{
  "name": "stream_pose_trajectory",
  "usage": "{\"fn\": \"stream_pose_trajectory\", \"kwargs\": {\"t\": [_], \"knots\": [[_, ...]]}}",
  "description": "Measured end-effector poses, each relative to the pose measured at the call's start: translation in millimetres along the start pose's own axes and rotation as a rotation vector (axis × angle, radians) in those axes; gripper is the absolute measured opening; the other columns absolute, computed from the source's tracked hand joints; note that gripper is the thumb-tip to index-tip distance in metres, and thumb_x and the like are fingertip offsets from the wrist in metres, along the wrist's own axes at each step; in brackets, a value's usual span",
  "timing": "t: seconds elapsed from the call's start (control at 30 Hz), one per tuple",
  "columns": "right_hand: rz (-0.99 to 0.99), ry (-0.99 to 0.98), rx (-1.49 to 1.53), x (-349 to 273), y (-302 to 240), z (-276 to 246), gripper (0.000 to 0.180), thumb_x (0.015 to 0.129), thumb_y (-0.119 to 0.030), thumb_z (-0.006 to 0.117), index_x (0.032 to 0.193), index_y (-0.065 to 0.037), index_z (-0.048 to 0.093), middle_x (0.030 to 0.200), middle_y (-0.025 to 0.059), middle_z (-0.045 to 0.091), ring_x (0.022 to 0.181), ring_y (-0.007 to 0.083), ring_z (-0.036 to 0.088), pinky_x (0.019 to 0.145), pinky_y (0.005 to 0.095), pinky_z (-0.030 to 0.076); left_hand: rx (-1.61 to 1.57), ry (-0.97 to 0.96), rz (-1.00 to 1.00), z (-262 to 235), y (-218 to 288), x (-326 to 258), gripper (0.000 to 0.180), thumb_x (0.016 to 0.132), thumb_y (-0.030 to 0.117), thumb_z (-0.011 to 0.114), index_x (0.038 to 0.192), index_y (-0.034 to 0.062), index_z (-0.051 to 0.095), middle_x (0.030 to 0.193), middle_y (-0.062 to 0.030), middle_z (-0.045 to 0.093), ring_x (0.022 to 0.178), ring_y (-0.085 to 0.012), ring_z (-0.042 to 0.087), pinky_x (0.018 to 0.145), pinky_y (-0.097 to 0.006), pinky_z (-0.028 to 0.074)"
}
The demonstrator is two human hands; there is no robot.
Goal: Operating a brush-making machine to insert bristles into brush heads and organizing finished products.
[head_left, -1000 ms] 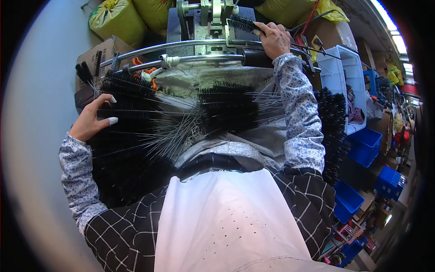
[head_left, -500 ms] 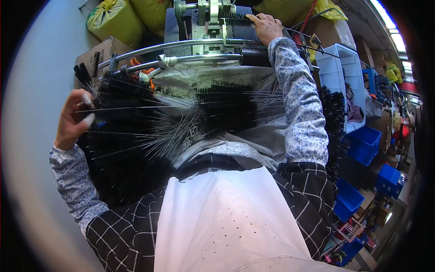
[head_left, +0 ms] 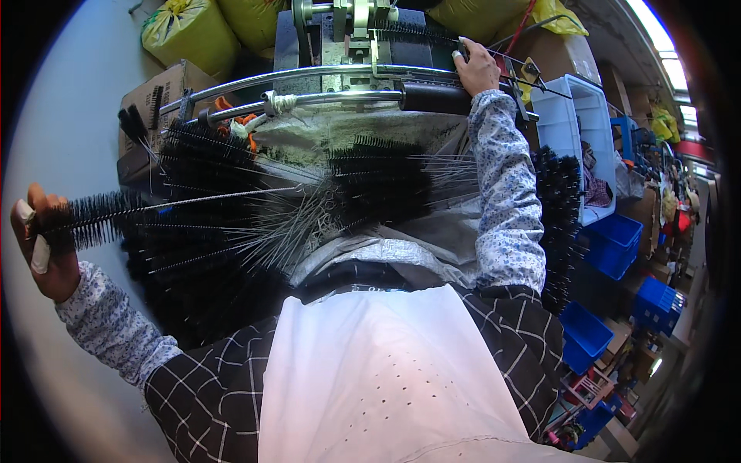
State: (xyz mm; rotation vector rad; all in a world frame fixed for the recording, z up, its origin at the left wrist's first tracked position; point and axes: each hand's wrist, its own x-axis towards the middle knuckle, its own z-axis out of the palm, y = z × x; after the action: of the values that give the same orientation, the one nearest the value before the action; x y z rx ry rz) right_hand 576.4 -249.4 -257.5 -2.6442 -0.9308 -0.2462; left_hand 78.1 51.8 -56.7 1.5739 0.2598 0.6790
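My left hand [head_left: 52, 245], with white coverings on its fingertips, is out at the far left. It grips the bristle end of a black wire brush [head_left: 100, 219], whose bare twisted stem [head_left: 224, 197] points right across the pile. Up at the machine [head_left: 361, 46], my right hand [head_left: 477, 68] has its fingers closed at the right end of another black-bristled brush [head_left: 417, 32]. That brush lies across the machine, its left end by the metal head. Below the machine lie a large left heap of black brushes [head_left: 201, 239] and a smaller bundle [head_left: 378, 174], their wire stems meeting in the middle.
Two metal bars [head_left: 324, 73] with a black sleeve [head_left: 434, 98] cross in front of the machine. Yellow sacks [head_left: 193, 38] and a cardboard box [head_left: 174, 92] stand at the left. On the right are a pale blue crate [head_left: 567, 147], blue bins [head_left: 614, 247] and more black bristles [head_left: 559, 224].
My left hand has moved left and down, drawing a brush out from the pile. My right hand has slid right along the brush at the machine, toward its end.
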Motion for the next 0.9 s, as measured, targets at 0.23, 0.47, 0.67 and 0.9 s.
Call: {"fn": "stream_pose_trajectory", "kwargs": {"t": [0.23, 0.47, 0.67, 0.9], "knots": [[-0.003, 0.007, -0.018, -6, -66, 12, 0.029, 0.075, -0.021, 0.051, 0.102, -0.01, 0.053, 0.099, 0.0064, 0.055, 0.093, 0.022, 0.053, 0.075, 0.0457, 0.038, -0.016, -0.173, 0.012, 42, 9, 12, 0.016, 0.083, 0.016, 0.042, 0.073, 0.0098, 0.032, 0.072, -0.004, 0.027, 0.061, -0.0137, 0.026, 0.059, -0.027, 0.023], [-0.008, -0.016, -0.051, -17, -148, 22, 0.016, 0.082, -0.013, 0.04, 0.092, -0.009, 0.052, 0.091, 0.0046, 0.053, 0.088, 0.0196, 0.052, 0.074, 0.0442, 0.036, -0.018, -0.2, 0.014, 72, 10, 24, 0.017, 0.087, 0.02, 0.038, 0.074, 0.0109, 0.033, 0.072, -0.003, 0.029, 0.058, -0.0124, 0.028, 0.056, -0.026, 0.026], [-0.043, -0.099, -0.001, -17, -141, 15, 0.029, 0.078, -0.021, 0.049, 0.104, -0.008, 0.049, 0.099, 0.0061, 0.052, 0.096, 0.0229, 0.051, 0.077, 0.0456, 0.037, 0.026, -0.245, 0.056, 82, 9, 36, 0.023, 0.075, 0.018, 0.056, 0.078, 0.012, 0.034, 0.073, -0.0024, 0.03, 0.06, -0.0127, 0.03, 0.056, -0.026, 0.027], [-0.059, -0.093, -0.043, -5, -58, 1, 0.027, 0.079, -0.021, 0.048, 0.102, -0.008, 0.051, 0.098, 0.0093, 0.054, 0.093, 0.0251, 0.053, 0.075, 0.046, 0.04, -0.065, -0.215, -0.003, 61, 9, 28, 0.017, 0.078, 0.013, 0.049, 0.076, 0.0107, 0.033, 0.074, -0.0038, 0.029, 0.06, -0.0137, 0.029, 0.058, -0.026, 0.026]]}}
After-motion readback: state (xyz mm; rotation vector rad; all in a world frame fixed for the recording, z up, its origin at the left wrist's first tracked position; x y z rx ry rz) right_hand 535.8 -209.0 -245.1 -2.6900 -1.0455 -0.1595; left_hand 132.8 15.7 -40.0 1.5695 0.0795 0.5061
